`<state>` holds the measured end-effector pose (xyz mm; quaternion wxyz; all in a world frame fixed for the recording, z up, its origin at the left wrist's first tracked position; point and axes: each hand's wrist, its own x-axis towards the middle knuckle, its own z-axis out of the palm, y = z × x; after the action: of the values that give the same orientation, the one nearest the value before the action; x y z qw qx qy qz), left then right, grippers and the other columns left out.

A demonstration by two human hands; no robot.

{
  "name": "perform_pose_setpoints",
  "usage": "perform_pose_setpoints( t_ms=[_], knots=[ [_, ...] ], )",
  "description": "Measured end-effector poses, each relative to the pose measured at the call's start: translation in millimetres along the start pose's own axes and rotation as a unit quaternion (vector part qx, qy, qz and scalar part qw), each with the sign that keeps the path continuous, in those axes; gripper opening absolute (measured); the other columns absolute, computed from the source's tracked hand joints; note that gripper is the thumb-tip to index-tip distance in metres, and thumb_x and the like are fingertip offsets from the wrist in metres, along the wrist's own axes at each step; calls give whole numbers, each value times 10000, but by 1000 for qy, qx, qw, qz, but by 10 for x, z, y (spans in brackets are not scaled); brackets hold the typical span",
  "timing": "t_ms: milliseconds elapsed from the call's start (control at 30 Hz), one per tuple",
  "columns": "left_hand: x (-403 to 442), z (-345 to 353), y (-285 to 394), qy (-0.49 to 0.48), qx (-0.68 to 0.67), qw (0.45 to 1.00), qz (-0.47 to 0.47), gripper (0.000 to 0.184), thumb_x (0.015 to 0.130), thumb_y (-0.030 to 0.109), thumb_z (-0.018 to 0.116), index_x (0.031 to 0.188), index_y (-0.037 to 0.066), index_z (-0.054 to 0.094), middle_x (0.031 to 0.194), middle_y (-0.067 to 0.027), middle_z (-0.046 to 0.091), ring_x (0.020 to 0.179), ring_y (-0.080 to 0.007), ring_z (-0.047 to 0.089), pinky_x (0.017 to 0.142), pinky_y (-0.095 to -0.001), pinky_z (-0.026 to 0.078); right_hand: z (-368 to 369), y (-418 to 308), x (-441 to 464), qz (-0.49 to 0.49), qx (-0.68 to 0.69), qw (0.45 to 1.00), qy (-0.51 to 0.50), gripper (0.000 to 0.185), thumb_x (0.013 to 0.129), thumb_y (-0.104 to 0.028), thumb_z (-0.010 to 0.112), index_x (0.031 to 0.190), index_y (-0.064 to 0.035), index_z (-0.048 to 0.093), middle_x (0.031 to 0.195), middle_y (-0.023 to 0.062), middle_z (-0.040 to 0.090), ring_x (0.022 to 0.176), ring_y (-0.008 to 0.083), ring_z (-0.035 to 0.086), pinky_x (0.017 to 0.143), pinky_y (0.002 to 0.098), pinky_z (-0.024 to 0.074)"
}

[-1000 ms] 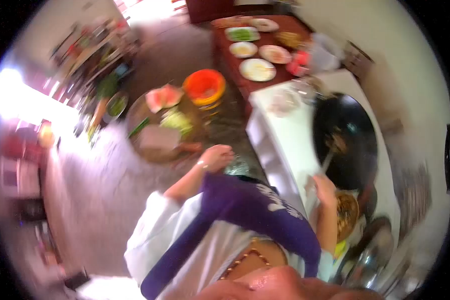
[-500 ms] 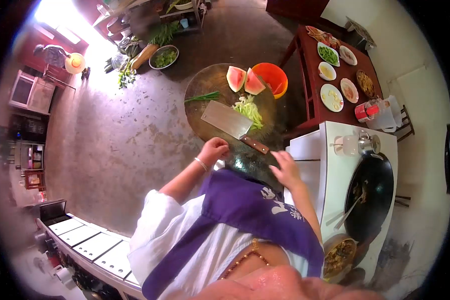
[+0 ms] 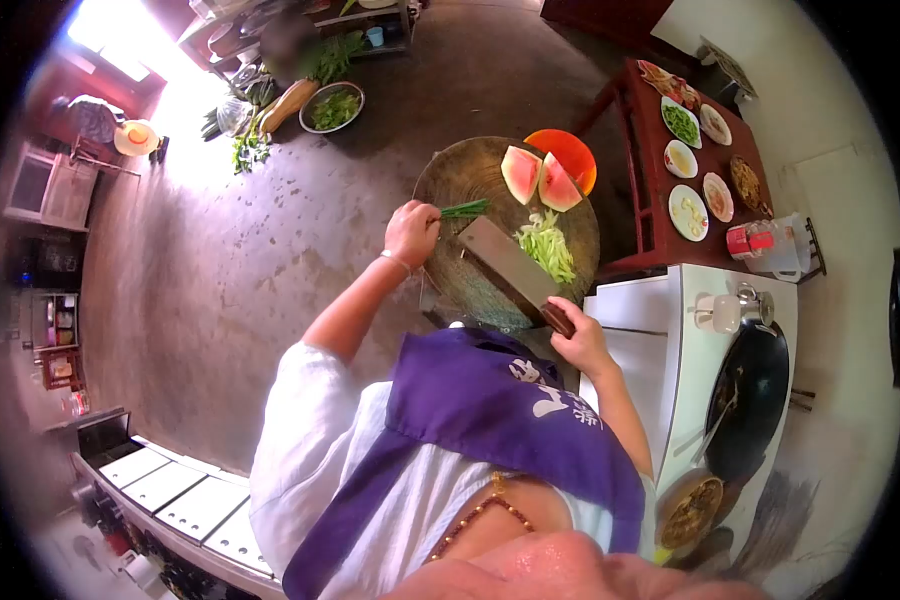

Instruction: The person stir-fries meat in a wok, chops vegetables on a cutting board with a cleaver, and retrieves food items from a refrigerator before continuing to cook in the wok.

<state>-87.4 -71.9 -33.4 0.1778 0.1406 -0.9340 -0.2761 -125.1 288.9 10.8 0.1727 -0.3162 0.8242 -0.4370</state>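
Observation:
A round wooden chopping board (image 3: 460, 165) stands before me. My right hand (image 3: 583, 342) is wrapped round the wooden handle of a cleaver (image 3: 508, 265), whose broad blade is tilted over the board. At the board's left edge my left hand (image 3: 413, 235) is closed on one end of a small bunch of green chives (image 3: 465, 209); the held end is hidden by the fingers. Right of the blade lies a heap of pale green vegetable strips (image 3: 546, 247). Two watermelon wedges (image 3: 523, 174) rest at the far side of the board.
Behind the board is an orange bucket (image 3: 576, 160). A red-brown table (image 3: 660, 225) at right holds several plates of food. Nearer me, a white stove (image 3: 685, 320) carries a black wok (image 3: 760, 400). A bowl of greens (image 3: 332, 108) and vegetables lie on the floor; a person (image 3: 95, 118) is far left.
My left hand has moved forward and closed on the chives. My right hand has taken hold of the cleaver's handle, and the blade has turned and tilted. The view has shifted slightly.

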Motion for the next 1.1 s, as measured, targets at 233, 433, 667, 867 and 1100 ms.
perform_pose_setpoints(
  t_ms=[233,433,667,867,1100],
  knots=[
    [400,303,144,-134,167,974,75,285,745,262,689,974,109,615,1045,-83,553,1079,-263,497,860,-421,436,-145,-363,-267,162,283,945,24,489,793,-99,677,1251,-31,524,824,19,601,681,65,541,615,210,451],
    [568,502,-41,-182,165,962,120,223,770,236,654,943,104,606,981,-94,559,1015,-283,529,839,-418,436,38,-54,-176,206,167,962,59,400,839,-131,655,1193,16,540,677,-5,559,518,65,508,465,224,414],
    [880,715,-42,-159,229,935,218,103,791,191,571,833,104,606,919,-86,577,932,-263,566,795,-395,451,136,-56,-57,224,185,956,-45,230,866,-161,632,1036,-18,572,639,-3,517,464,66,471,413,222,391],
    [1262,901,67,-159,263,929,205,117,791,181,562,877,133,626,976,-65,584,990,-244,554,800,-392,446,172,-105,172,248,179,949,-79,192,859,-167,639,957,-16,572,601,13,532,427,90,476,400,244,381],
    [1297,803,132,-185,225,937,191,227,771,228,650,974,135,613,1045,-60,566,1052,-249,526,838,-418,430,196,229,88,279,287,916,30,176,883,-176,614,820,-51,508,590,10,513,420,89,456,384,248,368]
  ],
)
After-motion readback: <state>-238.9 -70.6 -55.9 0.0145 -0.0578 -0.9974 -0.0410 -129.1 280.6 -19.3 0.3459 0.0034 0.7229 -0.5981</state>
